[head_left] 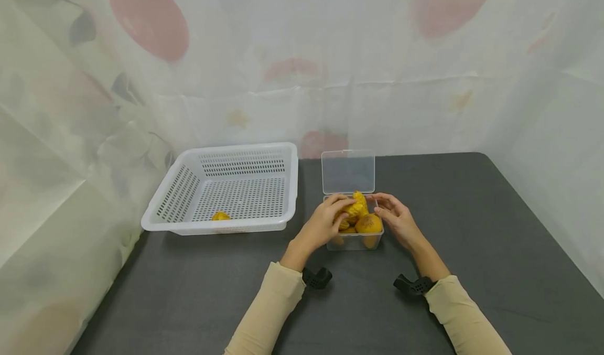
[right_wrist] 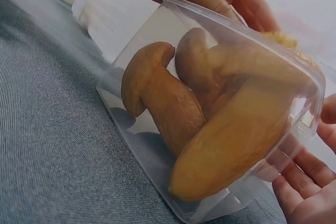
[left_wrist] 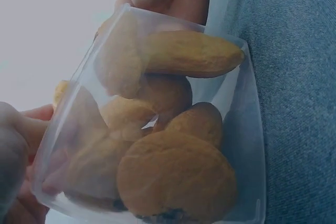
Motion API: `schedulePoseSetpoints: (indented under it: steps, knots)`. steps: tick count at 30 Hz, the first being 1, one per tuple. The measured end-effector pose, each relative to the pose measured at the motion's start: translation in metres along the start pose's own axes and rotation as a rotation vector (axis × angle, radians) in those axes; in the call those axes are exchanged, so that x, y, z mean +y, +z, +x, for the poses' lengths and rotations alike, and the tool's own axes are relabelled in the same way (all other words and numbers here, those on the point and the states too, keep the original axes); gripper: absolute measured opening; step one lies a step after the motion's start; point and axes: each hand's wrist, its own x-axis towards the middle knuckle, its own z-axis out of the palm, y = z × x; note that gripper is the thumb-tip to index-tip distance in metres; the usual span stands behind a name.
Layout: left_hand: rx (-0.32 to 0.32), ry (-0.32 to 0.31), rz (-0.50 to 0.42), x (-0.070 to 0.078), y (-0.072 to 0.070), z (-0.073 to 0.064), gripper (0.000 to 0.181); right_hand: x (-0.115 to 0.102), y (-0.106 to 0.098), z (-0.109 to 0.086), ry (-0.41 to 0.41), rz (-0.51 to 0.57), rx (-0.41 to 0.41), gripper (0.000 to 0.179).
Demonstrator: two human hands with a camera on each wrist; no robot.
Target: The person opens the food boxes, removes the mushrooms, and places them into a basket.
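Note:
A clear plastic box holds several brownish-yellow mushrooms, seen through its walls in both wrist views. My left hand reaches over the box's left side, thumb and fingers gripping a crinkled bright yellow piece at the top of the pile. Part of that piece is hidden by the fingers. At the box's right side is my right hand, its fingers loosely bent with the tips right at the rim. A round-capped mushroom lies at the front right of the pile.
The box's lid is raised behind it. To the left stands a white perforated basket with a yellow piece near its front wall. Both rest on a dark grey table, with patterned curtains behind.

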Motion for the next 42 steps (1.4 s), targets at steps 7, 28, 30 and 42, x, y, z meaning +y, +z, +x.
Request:
schedulePoseSetpoints:
  steps: [7, 28, 30, 42]
  knots:
    - [0.04, -0.041, -0.097, 0.002, -0.009, 0.001, 0.034, -0.001, 0.001, 0.0, 0.001, 0.008, 0.013, 0.034]
    - [0.142, -0.051, -0.169, 0.002, -0.027, -0.001, 0.041, 0.001, -0.001, -0.002, -0.049, 0.035, -0.02, 0.032]
    - [0.156, -0.048, -0.169, 0.002, -0.029, -0.001, 0.041, 0.001, -0.002, -0.002, -0.05, 0.038, -0.02, 0.031]
    - [0.29, -0.03, -0.198, -0.006, -0.039, -0.003, 0.038, 0.001, -0.002, -0.001, -0.018, 0.039, -0.029, 0.034]
